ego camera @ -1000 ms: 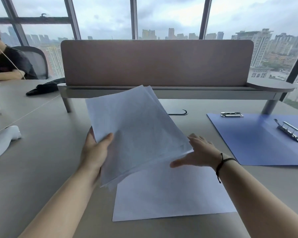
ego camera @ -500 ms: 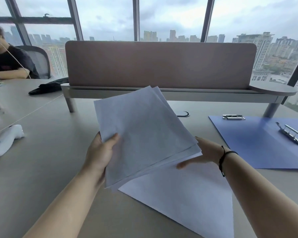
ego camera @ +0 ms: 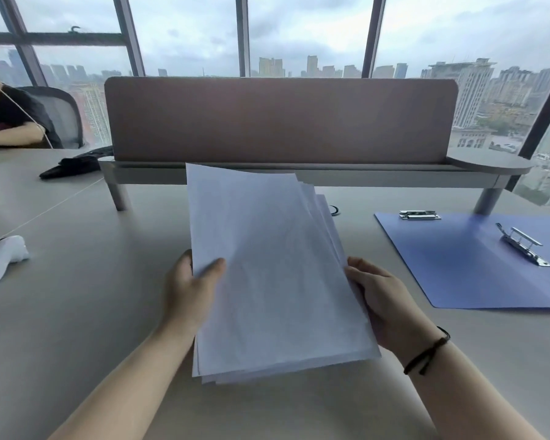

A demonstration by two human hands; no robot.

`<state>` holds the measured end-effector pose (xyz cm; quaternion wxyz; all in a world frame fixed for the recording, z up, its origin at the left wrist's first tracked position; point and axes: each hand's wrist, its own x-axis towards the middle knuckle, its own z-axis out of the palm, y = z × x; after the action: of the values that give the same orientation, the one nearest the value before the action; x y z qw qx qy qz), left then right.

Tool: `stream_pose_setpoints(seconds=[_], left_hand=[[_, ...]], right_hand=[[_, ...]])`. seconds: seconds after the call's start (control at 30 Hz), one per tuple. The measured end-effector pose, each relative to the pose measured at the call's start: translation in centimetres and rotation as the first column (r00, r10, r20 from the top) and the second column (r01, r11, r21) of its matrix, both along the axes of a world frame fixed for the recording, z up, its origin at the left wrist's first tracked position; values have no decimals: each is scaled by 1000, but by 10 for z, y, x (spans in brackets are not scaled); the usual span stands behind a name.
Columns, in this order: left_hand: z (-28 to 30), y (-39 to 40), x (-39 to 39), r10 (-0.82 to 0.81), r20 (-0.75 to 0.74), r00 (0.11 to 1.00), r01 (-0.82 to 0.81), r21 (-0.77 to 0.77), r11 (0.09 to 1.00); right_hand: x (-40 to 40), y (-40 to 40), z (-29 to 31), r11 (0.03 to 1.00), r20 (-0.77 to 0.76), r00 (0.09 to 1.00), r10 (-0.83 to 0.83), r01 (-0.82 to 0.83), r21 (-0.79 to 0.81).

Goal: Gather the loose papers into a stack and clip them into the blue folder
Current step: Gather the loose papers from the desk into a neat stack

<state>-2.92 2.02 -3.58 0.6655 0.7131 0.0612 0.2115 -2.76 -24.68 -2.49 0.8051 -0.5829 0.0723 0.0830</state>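
Note:
Several white sheets form a loosely fanned stack of papers (ego camera: pixel 273 274), held above the desk in front of me. My left hand (ego camera: pixel 191 290) grips its left edge, thumb on top. My right hand (ego camera: pixel 385 300) holds the right edge with fingers curled under the sheets. The blue folder (ego camera: pixel 477 274) lies open and flat on the desk to the right, apart from the papers. It has a metal clip (ego camera: pixel 523 244) near its middle and a second metal clip (ego camera: pixel 419 215) at its far left corner.
A brown divider panel (ego camera: pixel 280 119) on a raised shelf crosses the desk behind the papers. A white controller (ego camera: pixel 0 258) lies at the left edge, a black cloth (ego camera: pixel 73 165) further back. Another person (ego camera: pixel 7 119) sits at the far left.
The last sheet left the desk and joined the stack. My right hand moved onto the stack's right edge, and the papers turned from slanted to nearly upright in front of me.

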Motion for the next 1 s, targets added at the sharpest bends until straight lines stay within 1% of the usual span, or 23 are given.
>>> stream_pose_setpoints(seconds=[0.07,0.13,0.33,0.43,0.47,0.53,0.57,0.6,0.67,0.77,0.83,0.87,0.93,1.0], left_hand=[[-1,1,-1,43,-32,999,-43,1,999],[-1,3,0,44,-58,997,-45,-19,999],[1,1,-3,-85,-106,991,71,-128,989],[3,-3,-6,-64,-51,997,61,-58,996],[3,-5,-7,-52,-24,998,51,-33,998],[4,-6,-9,-21,40,999,20,17,1000],[4,-7,-11,-17,81,997,15,27,1000],[5,-9,-13,-28,124,992,26,13,1000],[10,-12,-19,-53,207,977,61,-33,998],[25,-16,-29,-39,314,949,80,-118,990],[38,-20,-35,-21,366,931,58,-90,994],[44,-22,-39,-26,375,927,50,-57,997],[51,-28,-48,-67,336,940,81,-29,996],[53,-31,-56,-155,243,957,179,-79,981]], right_hand=[[-2,7,-1,1000,3,1000,-14,14,0],[-3,13,-4,1000,0,1000,-27,27,7],[-5,19,-4,999,-20,999,-46,46,25],[-3,16,0,994,-111,994,-11,23,107],[-4,16,2,993,-97,995,18,-6,119],[-4,16,2,998,-19,1000,16,-15,63],[-5,17,3,1000,23,1000,-8,8,24],[-8,18,6,1000,62,998,-25,25,-2],[-14,19,14,999,143,989,-42,44,-6],[-27,18,33,999,291,956,-28,34,-14],[-38,15,44,999,373,928,-8,19,-27],[-44,13,50,999,400,917,-7,21,-31],[-56,8,56,999,430,903,-15,33,-33],[-66,6,58,999,433,901,-27,43,-28]])
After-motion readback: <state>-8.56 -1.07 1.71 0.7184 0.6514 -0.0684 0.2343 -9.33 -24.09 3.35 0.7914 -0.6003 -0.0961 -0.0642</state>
